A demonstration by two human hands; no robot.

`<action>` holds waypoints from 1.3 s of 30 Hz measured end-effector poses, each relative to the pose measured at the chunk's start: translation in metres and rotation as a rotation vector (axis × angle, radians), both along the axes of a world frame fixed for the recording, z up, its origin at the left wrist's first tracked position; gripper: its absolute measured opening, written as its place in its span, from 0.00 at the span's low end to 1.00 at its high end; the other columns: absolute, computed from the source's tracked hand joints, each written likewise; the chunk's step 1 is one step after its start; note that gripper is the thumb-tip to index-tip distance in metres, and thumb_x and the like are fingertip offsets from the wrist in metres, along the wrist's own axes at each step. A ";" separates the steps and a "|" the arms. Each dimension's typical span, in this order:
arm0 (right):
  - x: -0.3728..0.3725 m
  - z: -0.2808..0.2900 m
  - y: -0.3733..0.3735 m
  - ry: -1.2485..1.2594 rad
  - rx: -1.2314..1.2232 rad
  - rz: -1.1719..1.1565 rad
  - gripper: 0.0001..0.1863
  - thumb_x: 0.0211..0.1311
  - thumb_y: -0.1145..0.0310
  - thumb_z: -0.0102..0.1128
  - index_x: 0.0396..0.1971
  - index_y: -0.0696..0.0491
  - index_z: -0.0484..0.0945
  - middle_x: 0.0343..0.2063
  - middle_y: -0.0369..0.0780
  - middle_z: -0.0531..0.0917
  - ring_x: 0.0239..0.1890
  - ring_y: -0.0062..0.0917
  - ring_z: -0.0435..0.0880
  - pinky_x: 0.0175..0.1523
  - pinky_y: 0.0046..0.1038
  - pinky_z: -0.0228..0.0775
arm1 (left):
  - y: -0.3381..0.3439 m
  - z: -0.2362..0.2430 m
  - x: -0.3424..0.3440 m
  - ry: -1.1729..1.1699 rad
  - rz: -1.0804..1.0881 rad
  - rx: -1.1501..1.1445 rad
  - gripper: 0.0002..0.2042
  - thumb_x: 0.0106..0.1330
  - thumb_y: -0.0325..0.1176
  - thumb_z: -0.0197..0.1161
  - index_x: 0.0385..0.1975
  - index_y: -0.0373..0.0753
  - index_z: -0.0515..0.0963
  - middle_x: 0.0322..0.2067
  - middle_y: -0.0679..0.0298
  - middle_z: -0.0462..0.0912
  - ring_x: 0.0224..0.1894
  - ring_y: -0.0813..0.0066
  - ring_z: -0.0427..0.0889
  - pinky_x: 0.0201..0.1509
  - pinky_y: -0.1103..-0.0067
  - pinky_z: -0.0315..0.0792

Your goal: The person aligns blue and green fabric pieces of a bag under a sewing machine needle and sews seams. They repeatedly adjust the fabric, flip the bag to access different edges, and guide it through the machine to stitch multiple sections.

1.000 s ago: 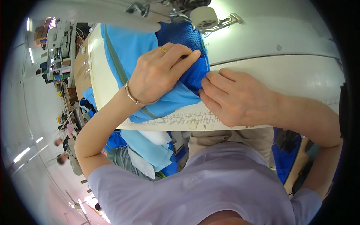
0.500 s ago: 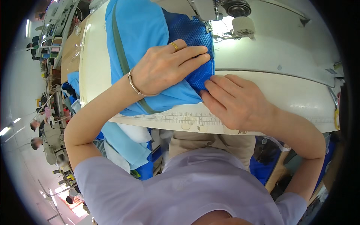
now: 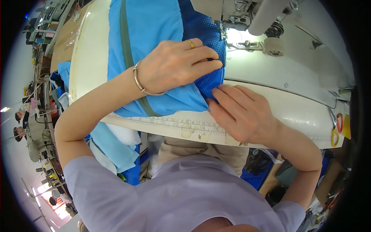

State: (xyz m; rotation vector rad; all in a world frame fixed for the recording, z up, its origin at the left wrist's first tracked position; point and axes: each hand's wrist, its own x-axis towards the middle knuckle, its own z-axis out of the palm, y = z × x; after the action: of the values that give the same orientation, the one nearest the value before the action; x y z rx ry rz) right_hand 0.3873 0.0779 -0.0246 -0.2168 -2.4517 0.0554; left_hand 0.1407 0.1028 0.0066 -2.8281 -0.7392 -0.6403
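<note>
My left hand [image 3: 179, 65] rests on a light blue cloth piece [image 3: 154, 23] with a dark green stripe, its fingers stretched over a darker blue textured fabric [image 3: 201, 33]. At that fabric's near right corner, my right hand [image 3: 247, 112] pinches the edge between thumb and fingers. The fabric's right edge runs up to the presser foot [image 3: 222, 31] of a sewing machine [image 3: 270, 19], beyond my left fingertips. Part of the cloth is hidden under my left hand and wrist.
A ruler scale [image 3: 181, 125] runs along the table's near edge. Scissors [image 3: 337, 127] with red and yellow handles lie at the far right. Light blue cloth pieces [image 3: 116, 147] hang below the table at left. Other people [image 3: 21, 116] and machines are in the left background.
The whole view has shifted and tilted slightly, bringing the scissors into sight. Both hands stay on the fabric in nearly the same places relative to the presser foot.
</note>
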 end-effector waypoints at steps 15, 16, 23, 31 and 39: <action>0.002 -0.002 0.001 -0.013 0.012 -0.007 0.15 0.47 0.70 0.63 0.37 0.62 0.84 0.41 0.47 0.84 0.45 0.35 0.82 0.47 0.30 0.79 | 0.003 0.000 0.005 0.037 0.003 -0.008 0.15 0.51 0.24 0.66 0.41 0.39 0.83 0.38 0.66 0.83 0.31 0.72 0.82 0.28 0.79 0.76; 0.002 -0.003 0.001 -0.010 0.020 -0.012 0.16 0.48 0.70 0.63 0.37 0.62 0.84 0.41 0.47 0.84 0.45 0.34 0.82 0.48 0.30 0.79 | 0.002 0.000 0.005 0.027 0.016 -0.031 0.15 0.51 0.24 0.66 0.41 0.39 0.83 0.38 0.67 0.83 0.32 0.72 0.82 0.29 0.79 0.77; 0.004 0.005 0.002 -0.060 -0.022 -0.004 0.15 0.49 0.71 0.64 0.38 0.60 0.84 0.41 0.45 0.84 0.46 0.33 0.83 0.47 0.30 0.79 | -0.005 -0.005 0.003 -0.067 0.068 -0.085 0.16 0.51 0.23 0.66 0.41 0.41 0.84 0.39 0.67 0.83 0.35 0.71 0.84 0.32 0.78 0.79; 0.000 0.004 0.006 -0.063 -0.057 -0.056 0.13 0.53 0.71 0.68 0.40 0.58 0.84 0.43 0.44 0.84 0.47 0.33 0.83 0.50 0.32 0.79 | 0.005 -0.011 -0.001 -0.089 0.096 -0.064 0.14 0.50 0.25 0.67 0.39 0.42 0.84 0.38 0.69 0.84 0.37 0.71 0.85 0.33 0.77 0.79; -0.001 0.014 0.022 -0.088 -0.155 -0.150 0.15 0.51 0.70 0.73 0.40 0.57 0.85 0.45 0.42 0.84 0.50 0.34 0.82 0.53 0.34 0.79 | 0.032 -0.015 0.001 -0.091 0.147 0.042 0.13 0.52 0.26 0.67 0.38 0.44 0.84 0.38 0.69 0.84 0.41 0.70 0.86 0.35 0.76 0.81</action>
State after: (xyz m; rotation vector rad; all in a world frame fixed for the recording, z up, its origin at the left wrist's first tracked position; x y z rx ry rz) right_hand 0.3863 0.1003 -0.0110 -0.4804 -2.5123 0.1739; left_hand 0.1419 0.1350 -0.0089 -2.6903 -0.9275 -0.7552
